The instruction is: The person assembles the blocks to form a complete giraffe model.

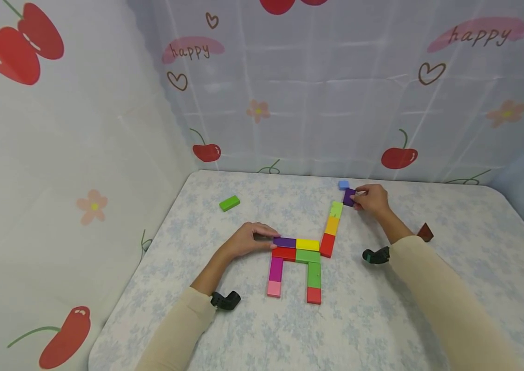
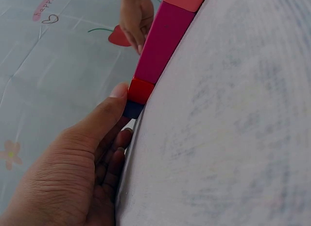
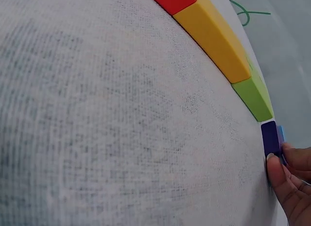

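At the far right of the pattern, my right hand (image 1: pixel 372 199) pinches a dark purple block (image 3: pixel 270 138) between thumb and fingers. Its far end is by a small light blue block (image 1: pixel 343 185), and a slight gap parts it from the lime block (image 1: pixel 336 209). An orange block (image 1: pixel 332 225) and a red block (image 1: pixel 327 245) continue that slanting row. My left hand (image 1: pixel 249 239) holds the left end of a long purple block (image 1: pixel 285 242), fingers at its far side. Its thumb lies at the end of the red block (image 2: pixel 141 91) alongside.
A yellow block (image 1: pixel 307 245) and green block (image 1: pixel 308 256) extend the middle rows. Magenta and pink blocks (image 1: pixel 274 289) form one leg, green and red blocks (image 1: pixel 314 296) another. Apart lie a green block (image 1: pixel 229 203) and a brown triangular block (image 1: pixel 425 232), partly behind the right sleeve.
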`<state>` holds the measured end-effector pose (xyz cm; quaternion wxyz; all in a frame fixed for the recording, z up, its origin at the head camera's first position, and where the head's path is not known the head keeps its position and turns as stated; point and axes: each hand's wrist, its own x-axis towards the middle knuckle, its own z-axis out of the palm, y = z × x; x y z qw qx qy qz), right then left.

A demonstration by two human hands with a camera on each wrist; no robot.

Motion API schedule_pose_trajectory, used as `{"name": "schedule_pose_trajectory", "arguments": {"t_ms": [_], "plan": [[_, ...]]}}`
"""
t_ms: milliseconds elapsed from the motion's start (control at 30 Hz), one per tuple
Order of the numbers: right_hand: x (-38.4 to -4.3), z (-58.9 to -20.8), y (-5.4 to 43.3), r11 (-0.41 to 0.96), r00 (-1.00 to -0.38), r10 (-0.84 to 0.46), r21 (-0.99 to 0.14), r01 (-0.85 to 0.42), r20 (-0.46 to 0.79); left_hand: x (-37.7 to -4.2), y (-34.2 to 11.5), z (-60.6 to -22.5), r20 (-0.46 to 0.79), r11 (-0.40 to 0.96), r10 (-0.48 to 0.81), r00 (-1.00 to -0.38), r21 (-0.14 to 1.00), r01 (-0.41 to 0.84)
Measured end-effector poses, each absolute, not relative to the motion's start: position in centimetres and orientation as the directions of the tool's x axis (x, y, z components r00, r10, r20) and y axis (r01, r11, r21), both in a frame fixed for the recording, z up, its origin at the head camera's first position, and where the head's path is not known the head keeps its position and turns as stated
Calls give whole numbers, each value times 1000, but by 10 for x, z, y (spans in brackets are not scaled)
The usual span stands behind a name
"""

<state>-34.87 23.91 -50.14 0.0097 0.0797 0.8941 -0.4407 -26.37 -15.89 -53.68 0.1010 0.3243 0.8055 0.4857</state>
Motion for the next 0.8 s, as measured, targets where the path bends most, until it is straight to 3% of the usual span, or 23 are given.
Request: {"name": "schedule_pose_trajectory", "arguments": {"t_ms": [800], "plan": [[-362,-507,226,544,-984,163,-826,148,-69,-265,-159,-539,162,314,624,-764,843,436]]}}
